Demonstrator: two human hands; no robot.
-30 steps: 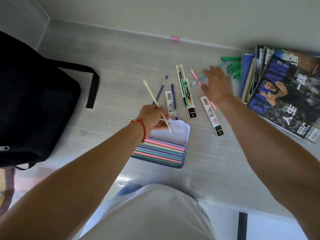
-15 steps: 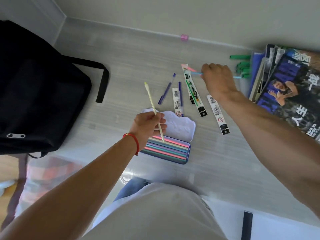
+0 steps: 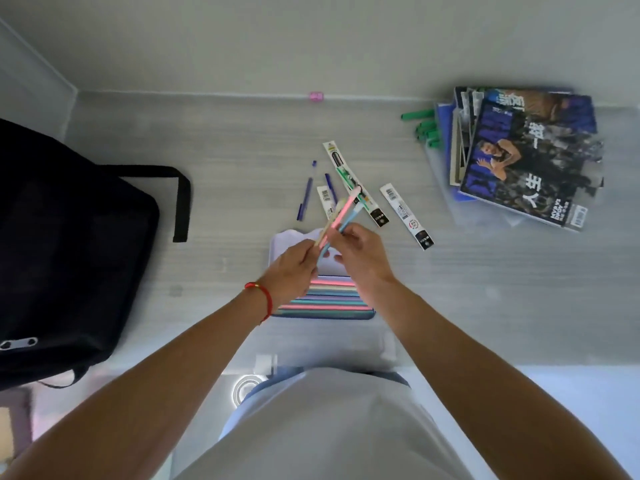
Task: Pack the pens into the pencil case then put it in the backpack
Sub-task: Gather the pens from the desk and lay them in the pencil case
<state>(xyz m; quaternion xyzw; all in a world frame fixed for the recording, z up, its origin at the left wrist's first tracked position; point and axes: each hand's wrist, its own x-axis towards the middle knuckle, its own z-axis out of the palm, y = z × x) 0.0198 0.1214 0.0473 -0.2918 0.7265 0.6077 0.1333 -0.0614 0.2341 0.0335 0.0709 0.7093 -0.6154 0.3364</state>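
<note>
An open pencil case with a striped lid and a white tray lies on the pale desk in front of me. Above it both hands meet around a small bundle of pens: cream, pink and light blue. My left hand, with a red cord on the wrist, grips the bundle's lower end. My right hand pinches the pink and blue pens from the right. Two loose purple pens and packaged refills lie just beyond. The black backpack sits at the left.
A stack of magazines lies at the far right, with green markers beside it. A small pink object rests against the back wall. The desk's front edge runs just below the pencil case.
My right hand has picked up the pink and blue pens near the magazines and brought them back to my left hand, which still holds the cream pen over the case.
</note>
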